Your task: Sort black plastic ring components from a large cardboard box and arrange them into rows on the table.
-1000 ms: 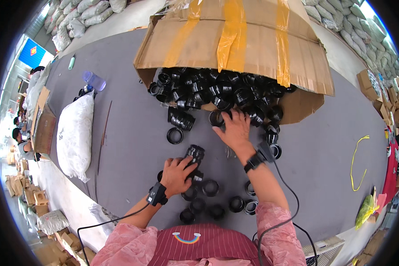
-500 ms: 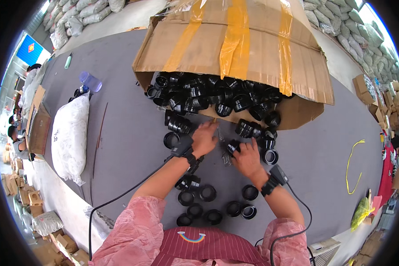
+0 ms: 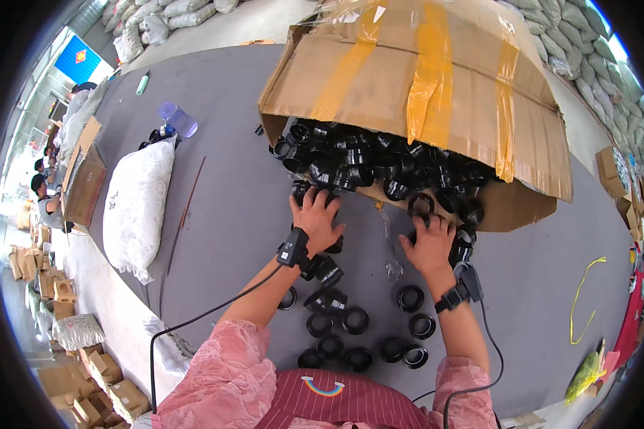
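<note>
Short black plastic rings (image 3: 354, 319), shaped like pipe collars, lie loose on the grey table. Many more black rings (image 3: 386, 166) spill from the opening of a tipped cardboard box (image 3: 379, 79). My left hand (image 3: 316, 223) rests with spread fingers over a few rings just left of the spill; they are partly hidden beneath it. At the box's lower flap, my right hand (image 3: 431, 249) reaches with stretched fingers, its fingertips against an upright black ring (image 3: 421, 205). Other rings (image 3: 461, 248) sit beside that hand. Cabled devices are strapped to both wrists.
A crumpled clear plastic strip (image 3: 390, 247) lies between my hands. To the left are a stuffed white bag (image 3: 139, 207), a thin brown rod (image 3: 186, 214) and a clear bottle (image 3: 179, 120). A yellow cord (image 3: 576, 304) lies to the right.
The view has shifted. Both hands have moved outward and toward the box. The ring under my right hand is let go, and another ring now lies with the group nearer me.
</note>
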{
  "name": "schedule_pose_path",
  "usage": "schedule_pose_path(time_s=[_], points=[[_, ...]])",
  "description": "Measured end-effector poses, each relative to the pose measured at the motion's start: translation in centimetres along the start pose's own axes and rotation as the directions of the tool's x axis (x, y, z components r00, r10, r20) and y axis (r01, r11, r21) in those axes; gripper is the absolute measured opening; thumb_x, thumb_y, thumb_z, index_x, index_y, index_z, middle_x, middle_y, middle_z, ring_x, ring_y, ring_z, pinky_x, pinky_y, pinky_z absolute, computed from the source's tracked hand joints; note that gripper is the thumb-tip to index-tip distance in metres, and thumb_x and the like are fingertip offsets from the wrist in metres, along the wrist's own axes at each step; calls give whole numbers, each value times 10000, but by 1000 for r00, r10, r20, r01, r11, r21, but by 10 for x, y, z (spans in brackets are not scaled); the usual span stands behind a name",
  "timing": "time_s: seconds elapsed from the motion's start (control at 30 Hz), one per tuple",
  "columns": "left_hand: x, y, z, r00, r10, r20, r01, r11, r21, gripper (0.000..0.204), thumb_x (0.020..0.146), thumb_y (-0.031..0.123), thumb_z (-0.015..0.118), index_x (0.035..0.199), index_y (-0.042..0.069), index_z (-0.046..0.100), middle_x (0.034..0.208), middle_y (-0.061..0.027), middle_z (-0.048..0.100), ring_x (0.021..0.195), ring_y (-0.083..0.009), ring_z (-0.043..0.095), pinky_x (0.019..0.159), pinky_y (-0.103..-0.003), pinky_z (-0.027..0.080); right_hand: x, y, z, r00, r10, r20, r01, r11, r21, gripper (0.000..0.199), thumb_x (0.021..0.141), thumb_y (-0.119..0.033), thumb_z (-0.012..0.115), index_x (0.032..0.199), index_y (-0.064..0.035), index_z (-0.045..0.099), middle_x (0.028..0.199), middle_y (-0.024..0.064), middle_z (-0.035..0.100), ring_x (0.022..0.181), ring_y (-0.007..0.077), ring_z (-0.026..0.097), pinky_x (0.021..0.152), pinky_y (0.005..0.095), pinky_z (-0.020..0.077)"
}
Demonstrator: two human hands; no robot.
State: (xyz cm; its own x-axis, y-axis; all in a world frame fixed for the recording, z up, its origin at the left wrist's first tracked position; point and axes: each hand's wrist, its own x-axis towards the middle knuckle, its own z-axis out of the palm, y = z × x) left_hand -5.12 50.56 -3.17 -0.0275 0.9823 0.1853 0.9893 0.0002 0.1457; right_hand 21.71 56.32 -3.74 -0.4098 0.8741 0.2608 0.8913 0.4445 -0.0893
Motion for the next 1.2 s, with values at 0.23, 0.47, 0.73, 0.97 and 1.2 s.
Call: schedule_pose_path(time_s=[0.23,0.47,0.73,0.97,1.2], points=[[-24,-45,3,921,-84,381,72,996,47,356,801,427,657,1033,171,744,1117,-61,642,1156,-277,530,1011,-722,304,-22,3,6,872,110,476,-131,991,11,438,831,-428,630,1104,-90,684,1124,168,623,1098,363,592,942,557,438],[-57,-35,-9,970,19,240,-14,1000,-24,300,787,287,687,1011,96,743,964,-108,678,1014,-290,604,988,-592,385,-63,1,-20,888,-51,458,10,996,93,414,790,-395,692,1064,-85,702,1002,146,659,1027,364,617,891,524,467],[35,36,84,644,-258,720,632,-351,-691,309,914,85,602,1220,46,596,1083,-109,653,1046,-263,604,950,-434,475,-33,-55,51,915,-124,385,14,961,278,380,841,-174,636,1186,-20,593,1119,168,595,998,346,611,861,456,525],[66,48,90,437,-244,866,305,-865,-398,131,966,84,513,1073,45,579,1137,-94,618,1118,-260,567,1026,-482,420,-40,-59,47,881,-38,472,-43,986,159,395,855,-117,572,1215,45,569,1200,177,536,1041,357,597,854,447,522],[66,48,75,479,-216,851,327,-856,-401,186,983,116,481,1128,24,552,1196,-98,601,1260,-271,500,1095,-494,352,-8,-49,63,931,13,366,-93,975,201,573,872,-238,622,1336,71,491,1308,228,494,1181,386,499,1011,481,408]])
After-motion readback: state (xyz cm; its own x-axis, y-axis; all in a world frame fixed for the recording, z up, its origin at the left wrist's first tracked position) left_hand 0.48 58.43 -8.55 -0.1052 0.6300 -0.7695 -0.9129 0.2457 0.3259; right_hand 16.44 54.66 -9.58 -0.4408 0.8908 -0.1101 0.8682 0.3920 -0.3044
